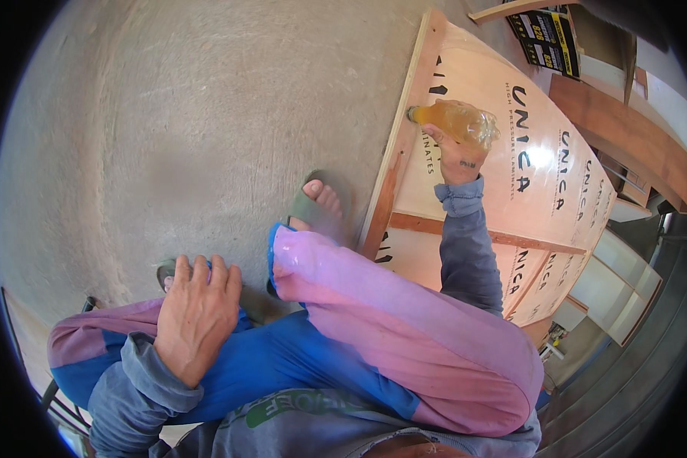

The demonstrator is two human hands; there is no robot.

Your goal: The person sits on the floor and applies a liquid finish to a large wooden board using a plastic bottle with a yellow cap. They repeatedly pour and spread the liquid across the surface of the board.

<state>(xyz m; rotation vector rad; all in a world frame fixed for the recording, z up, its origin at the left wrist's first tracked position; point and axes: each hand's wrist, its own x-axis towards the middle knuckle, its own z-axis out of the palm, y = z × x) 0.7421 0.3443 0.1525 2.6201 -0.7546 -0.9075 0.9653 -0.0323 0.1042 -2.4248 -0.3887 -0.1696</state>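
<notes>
My right hand (459,156) is wrapped round a clear plastic bottle (466,122) of amber-yellow liquid. The bottle is tilted onto its side, its dark-tipped neck pointing left. Behind it is a wood-framed panel (488,168) covered in printed pinkish film; whether the bottle touches it I cannot tell. My left hand (197,313) hangs over my left leg, fingers stretched forward and holding nothing. Both forearms wear blue-grey sleeves, and my trousers (404,328) are blue and pink.
Bare concrete floor (206,99) spreads in front, with my feet in green sandals (301,204) on it. A black and yellow box (546,38) stands at the far right, near a curved brown wooden board (626,137). Thin dark metal legs (49,397) show at the lower left.
</notes>
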